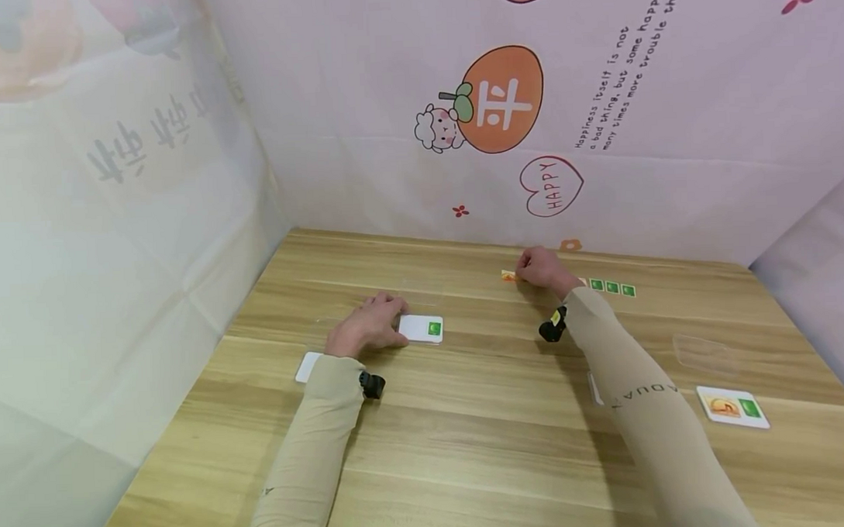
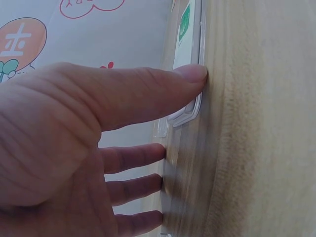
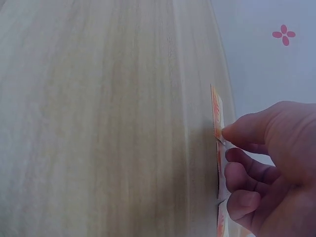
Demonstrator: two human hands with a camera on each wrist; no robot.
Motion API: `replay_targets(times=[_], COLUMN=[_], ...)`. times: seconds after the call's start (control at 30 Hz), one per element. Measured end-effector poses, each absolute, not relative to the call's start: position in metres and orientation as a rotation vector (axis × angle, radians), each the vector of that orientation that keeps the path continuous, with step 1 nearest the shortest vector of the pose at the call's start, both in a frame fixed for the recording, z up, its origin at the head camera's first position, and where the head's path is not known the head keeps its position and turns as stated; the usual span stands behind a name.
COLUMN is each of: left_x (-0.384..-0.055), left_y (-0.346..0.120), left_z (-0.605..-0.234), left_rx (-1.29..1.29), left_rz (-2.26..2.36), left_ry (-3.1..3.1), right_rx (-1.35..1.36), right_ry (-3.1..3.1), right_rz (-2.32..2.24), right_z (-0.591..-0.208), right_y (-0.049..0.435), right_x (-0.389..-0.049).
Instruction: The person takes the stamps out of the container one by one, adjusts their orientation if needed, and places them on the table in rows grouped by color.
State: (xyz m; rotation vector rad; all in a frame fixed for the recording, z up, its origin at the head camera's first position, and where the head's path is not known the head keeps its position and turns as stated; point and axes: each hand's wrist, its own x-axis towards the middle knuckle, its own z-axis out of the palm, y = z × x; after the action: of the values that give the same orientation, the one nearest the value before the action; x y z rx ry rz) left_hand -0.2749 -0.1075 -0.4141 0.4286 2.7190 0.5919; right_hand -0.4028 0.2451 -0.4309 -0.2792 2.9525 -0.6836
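Observation:
My left hand (image 1: pixel 371 325) holds a white card (image 1: pixel 413 326) by its left end, thumb at the near edge and index finger at the far one. A small green sticker (image 1: pixel 434 328) sits on the card's right part. In the left wrist view the thumb (image 2: pixel 148 94) lies across the card's edge, and the other fingertips rest on the table. Farther back, my right hand (image 1: pixel 544 267) pinches at a row of orange stickers (image 3: pixel 217 111), thumb and forefinger at the join between two of them. Its remaining fingers are curled in.
Green stickers (image 1: pixel 612 287) continue the row right of the right wrist. A card with orange and green stickers (image 1: pixel 732 408) lies at the right, below a clear plastic piece (image 1: pixel 704 354). Another white card (image 1: pixel 308 367) shows beside the left wrist. A printed cloth (image 1: pixel 363 180) hangs behind the table.

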Motion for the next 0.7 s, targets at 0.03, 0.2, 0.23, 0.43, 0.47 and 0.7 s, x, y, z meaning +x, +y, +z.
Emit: replay_targets(times=[0.03, 0.2, 0.23, 0.43, 0.47, 0.7], left_x=[-0.275, -0.275, -0.274, -0.274, -0.274, -0.275], left_y=[-0.108, -0.108, -0.108, -0.108, -0.108, -0.108], left_z=[-0.414, -0.413, -0.413, -0.414, -0.413, -0.414], left_rx=[0.428, 0.438, 0.44, 0.434, 0.435, 0.444], left_rz=[0.591, 0.594, 0.595, 0.595, 0.593, 0.586], left_ry=[2.72, 2.722, 2.722, 2.726, 2.727, 2.725], right_rx=[-0.28, -0.288, -0.288, -0.277, -0.279, -0.314], right_ry=[2.951, 2.938, 2.937, 2.915, 2.913, 2.917], right_rz=[-0.685, -0.7, -0.702, -0.707, -0.706, -0.676], right_z=[-0.43, -0.425, -0.424, -0.419, -0.419, -0.412], right_y=[0.245, 0.244, 0.244, 0.243, 0.243, 0.242], right_x=[-0.402, -0.4, -0.4, -0.397, -0.397, -0.39])
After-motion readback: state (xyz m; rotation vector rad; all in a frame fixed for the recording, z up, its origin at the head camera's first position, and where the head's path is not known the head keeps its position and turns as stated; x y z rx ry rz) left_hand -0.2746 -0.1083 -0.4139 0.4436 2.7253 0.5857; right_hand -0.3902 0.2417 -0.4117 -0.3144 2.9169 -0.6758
